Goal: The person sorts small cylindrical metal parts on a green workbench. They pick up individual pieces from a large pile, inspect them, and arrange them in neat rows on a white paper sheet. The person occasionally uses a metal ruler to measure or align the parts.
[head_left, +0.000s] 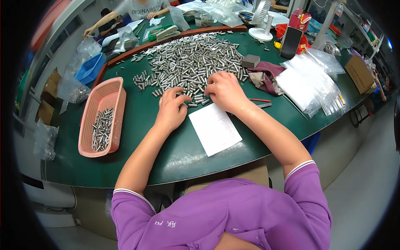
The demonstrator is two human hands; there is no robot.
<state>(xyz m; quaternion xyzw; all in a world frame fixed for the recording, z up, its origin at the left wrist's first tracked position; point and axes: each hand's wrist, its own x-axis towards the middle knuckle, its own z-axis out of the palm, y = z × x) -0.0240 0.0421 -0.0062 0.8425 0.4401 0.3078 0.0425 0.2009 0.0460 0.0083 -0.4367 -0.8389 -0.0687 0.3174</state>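
A wide heap of short shiny metal pins (196, 56) covers the far middle of the green table. At its near edge my left hand (171, 107) rests with fingers bent and apart, thumb and forefinger beside a few loose pins. My right hand (227, 89) reaches over the heap's near right part, its fingers curled and parted onto the pins; its fingertips are partly hidden. A white printed sheet of paper (214, 131) lies just below both hands. To the left stands a pink plastic basket (85, 129) with a smaller lot of metal pins (103, 129) in it.
A brown raised rim (196, 31) bounds the table's far side. Right of the heap are a grey block (251, 61), a maroon cloth (268, 77), a red-handled tool (260, 100) and clear plastic bags (308, 83). Behind stand a white fan (261, 25) and a person (143, 8).
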